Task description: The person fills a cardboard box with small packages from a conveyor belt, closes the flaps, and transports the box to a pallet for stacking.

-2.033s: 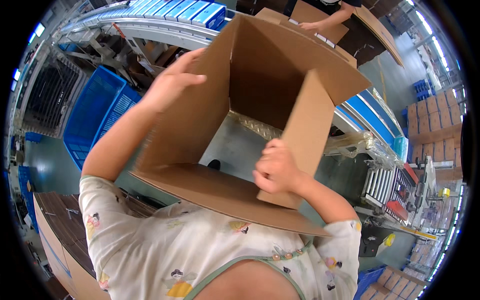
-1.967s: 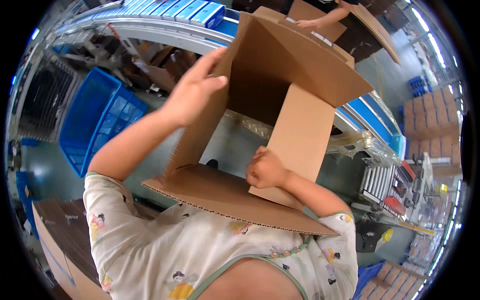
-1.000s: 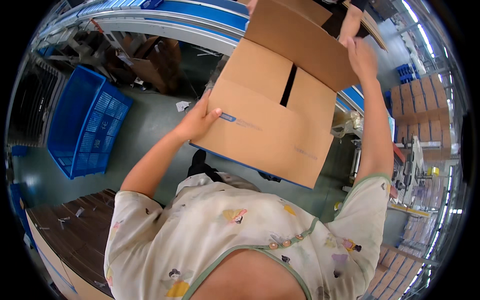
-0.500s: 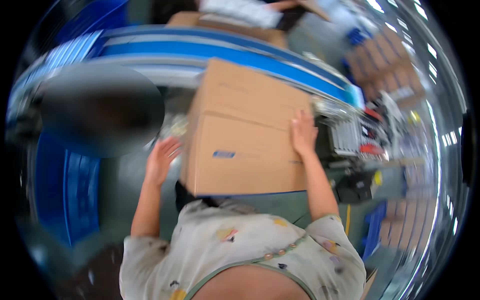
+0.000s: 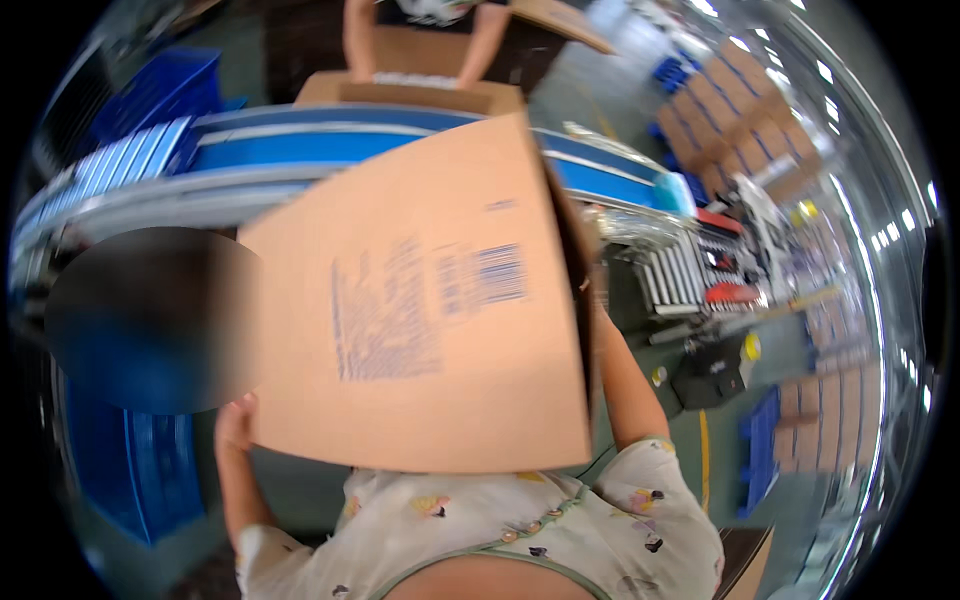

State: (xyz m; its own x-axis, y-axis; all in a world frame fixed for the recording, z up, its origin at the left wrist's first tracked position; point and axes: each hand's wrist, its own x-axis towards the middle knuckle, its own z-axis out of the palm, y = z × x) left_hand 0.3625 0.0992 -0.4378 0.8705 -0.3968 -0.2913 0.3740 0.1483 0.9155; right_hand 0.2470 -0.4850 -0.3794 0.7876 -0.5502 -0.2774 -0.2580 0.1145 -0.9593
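Note:
A large brown cardboard box (image 5: 400,300), tilted up in front of my body, shows a broad face with blue print and a barcode-like block. Along its right side, a dark gap shows between that face and the board behind. My left hand (image 5: 235,422) grips the lower left edge, its fingers partly hidden. On the right, my forearm (image 5: 630,385) reaches up behind the box, so my right hand is out of sight there. A smeared dark oval covers part of the view beside the box's left edge.
Beyond the box runs a blue conveyor (image 5: 270,150), with rollers (image 5: 135,160) at its left end. Across it, another person's hands reach into an open carton (image 5: 505,98). Blue bins (image 5: 130,470) stand left. Right are a roller machine (image 5: 675,275) and stacked cartons (image 5: 740,120).
The box has turned and tilted up, showing a different printed face nearer to me. My left hand has moved down and left onto its edge; my right hand has gone behind it.

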